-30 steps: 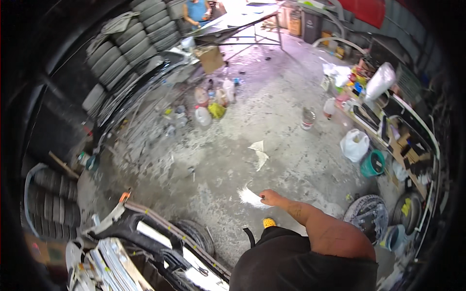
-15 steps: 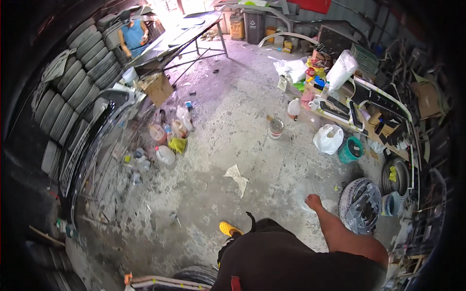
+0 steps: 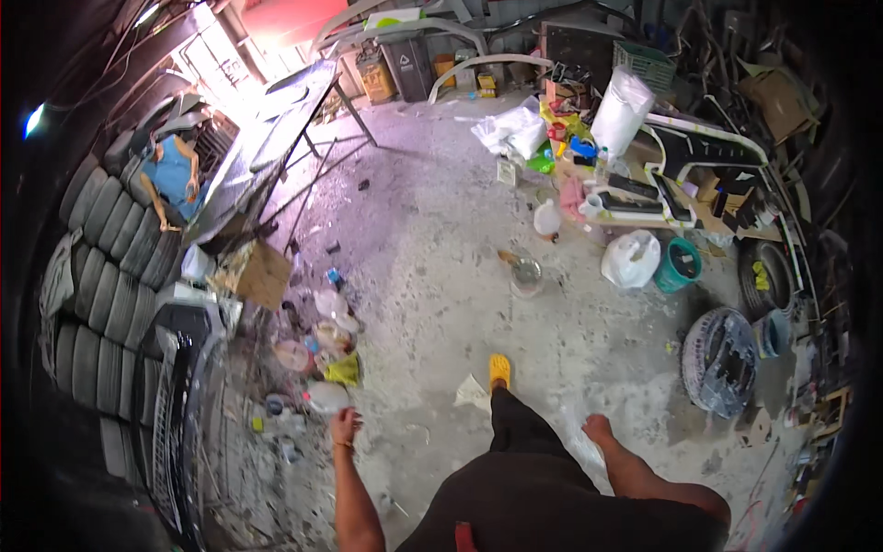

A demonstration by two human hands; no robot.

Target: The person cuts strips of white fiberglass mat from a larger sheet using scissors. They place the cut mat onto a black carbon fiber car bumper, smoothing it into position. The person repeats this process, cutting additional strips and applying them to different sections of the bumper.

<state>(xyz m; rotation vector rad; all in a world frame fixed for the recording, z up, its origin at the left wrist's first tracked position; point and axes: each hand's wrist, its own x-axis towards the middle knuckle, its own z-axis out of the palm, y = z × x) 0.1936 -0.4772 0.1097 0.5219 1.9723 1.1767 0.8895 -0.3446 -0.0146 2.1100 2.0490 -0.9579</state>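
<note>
- The left hand (image 3: 345,427) hangs empty, fingers loosely curled, just beside a clear plastic jug (image 3: 326,396) on the concrete floor (image 3: 441,276).
- The right hand (image 3: 598,429) is closed on a pale rag (image 3: 581,443), blurred.
- A crumpled paper (image 3: 471,394) lies right of the jug, touching a yellow shoe (image 3: 499,371).
</note>
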